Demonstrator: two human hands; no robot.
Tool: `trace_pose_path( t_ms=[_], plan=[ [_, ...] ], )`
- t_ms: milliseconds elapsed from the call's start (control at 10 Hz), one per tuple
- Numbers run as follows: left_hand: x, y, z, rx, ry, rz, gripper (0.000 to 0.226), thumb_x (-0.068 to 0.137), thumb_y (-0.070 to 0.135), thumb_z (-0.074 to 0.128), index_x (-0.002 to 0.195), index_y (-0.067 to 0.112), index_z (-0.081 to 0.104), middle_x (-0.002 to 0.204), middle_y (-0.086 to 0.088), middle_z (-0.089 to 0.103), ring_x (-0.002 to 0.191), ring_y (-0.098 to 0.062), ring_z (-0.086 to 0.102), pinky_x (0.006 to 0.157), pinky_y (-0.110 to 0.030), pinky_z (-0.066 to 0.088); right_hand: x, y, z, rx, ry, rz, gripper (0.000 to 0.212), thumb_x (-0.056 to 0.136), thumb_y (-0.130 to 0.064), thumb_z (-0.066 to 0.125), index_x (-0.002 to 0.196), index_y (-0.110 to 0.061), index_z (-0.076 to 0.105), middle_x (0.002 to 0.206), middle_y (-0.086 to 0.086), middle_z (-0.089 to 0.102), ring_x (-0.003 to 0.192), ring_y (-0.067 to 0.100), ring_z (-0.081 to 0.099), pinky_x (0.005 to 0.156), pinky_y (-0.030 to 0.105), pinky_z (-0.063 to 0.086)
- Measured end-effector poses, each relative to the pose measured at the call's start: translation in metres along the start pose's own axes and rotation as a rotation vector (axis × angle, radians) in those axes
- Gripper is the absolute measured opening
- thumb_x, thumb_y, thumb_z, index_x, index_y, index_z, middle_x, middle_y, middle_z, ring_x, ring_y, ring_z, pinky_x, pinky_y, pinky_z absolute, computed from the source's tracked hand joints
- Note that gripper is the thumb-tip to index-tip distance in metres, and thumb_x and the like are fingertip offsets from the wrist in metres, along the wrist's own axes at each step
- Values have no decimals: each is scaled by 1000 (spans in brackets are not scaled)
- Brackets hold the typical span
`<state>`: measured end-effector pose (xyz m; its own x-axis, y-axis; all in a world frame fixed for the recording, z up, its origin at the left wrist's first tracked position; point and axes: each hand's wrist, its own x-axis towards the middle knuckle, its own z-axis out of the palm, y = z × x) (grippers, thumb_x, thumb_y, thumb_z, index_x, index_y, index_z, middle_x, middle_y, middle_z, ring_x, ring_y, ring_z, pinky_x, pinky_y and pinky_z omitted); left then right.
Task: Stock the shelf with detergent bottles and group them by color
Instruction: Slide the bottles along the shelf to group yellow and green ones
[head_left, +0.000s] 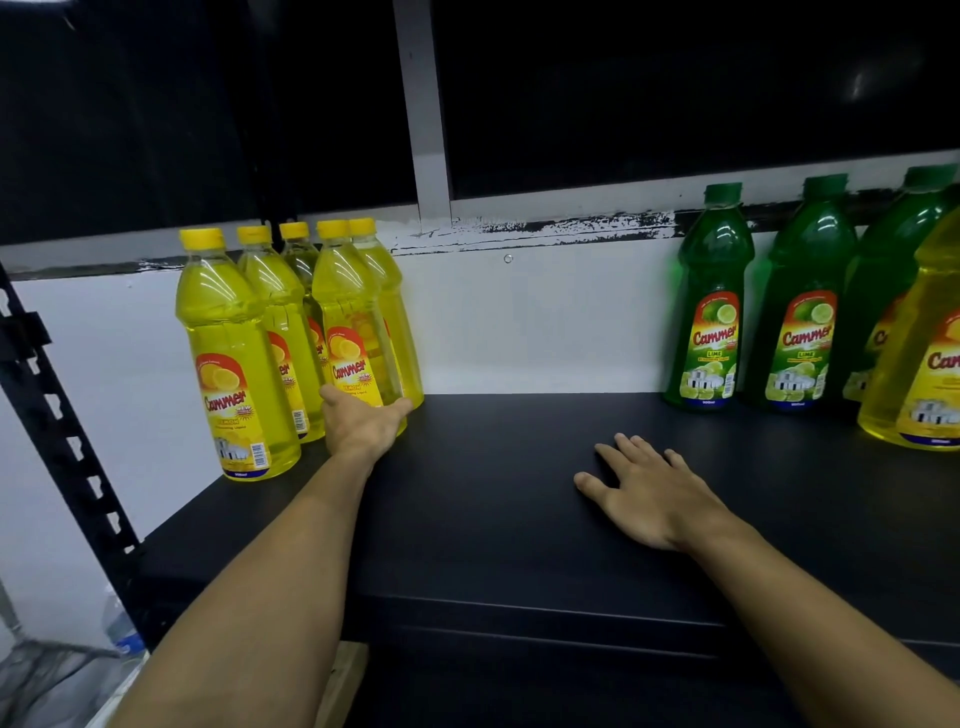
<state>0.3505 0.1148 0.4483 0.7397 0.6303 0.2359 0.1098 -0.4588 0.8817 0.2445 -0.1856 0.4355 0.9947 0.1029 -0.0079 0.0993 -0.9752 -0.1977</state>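
Left hand (363, 423) grips the base of an upright yellow bottle (353, 322), cap up, long axis vertical, at the right edge of the yellow cluster (244, 353) in the left-centre of the frame, on the black shelf (493, 545). Right hand (644, 493) rests flat on the shelf at lower centre-right, fingers straight and spread, holding nothing. Three green bottles (714, 306) stand upright at right, with another yellow bottle (919, 353) in front at the frame's right edge.
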Motion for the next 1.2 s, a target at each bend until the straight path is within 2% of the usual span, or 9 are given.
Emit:
trace_pose_path(
  t_ms=[500,800,1100,1200],
  plan=[
    [-1,-1,-2,8,1,-1,99,69,44,84,140,13,23,127,-12,48,115,-33,52,91,-48,51,-1,0,-1,10,2,-1,70,96,-63,18,155,-25,11,163,-1,-1,149,13,-6,120,39,-2],
    [-8,0,-8,10,4,-1,107,67,42,88,144,9,21,135,-14,44,121,-37,47,97,-51,47,1,2,1,12,7,-3,71,96,-63,18,155,-25,11,163,-1,-1,149,14,-6,121,40,-2],
    [-43,-1,-23,175,-39,9,111,65,32,90,143,3,16,144,-21,31,133,-39,35,104,-48,38,-1,1,-1,34,13,-13,70,97,-62,19,155,-23,13,163,1,1,149,15,-5,120,40,-2],
    [-67,6,-29,243,-63,16,109,72,29,86,146,1,11,147,-24,26,135,-41,31,105,-48,36,-3,0,-3,70,47,-18,70,97,-61,25,154,-21,20,162,2,7,149,17,0,120,40,1]
  ],
)
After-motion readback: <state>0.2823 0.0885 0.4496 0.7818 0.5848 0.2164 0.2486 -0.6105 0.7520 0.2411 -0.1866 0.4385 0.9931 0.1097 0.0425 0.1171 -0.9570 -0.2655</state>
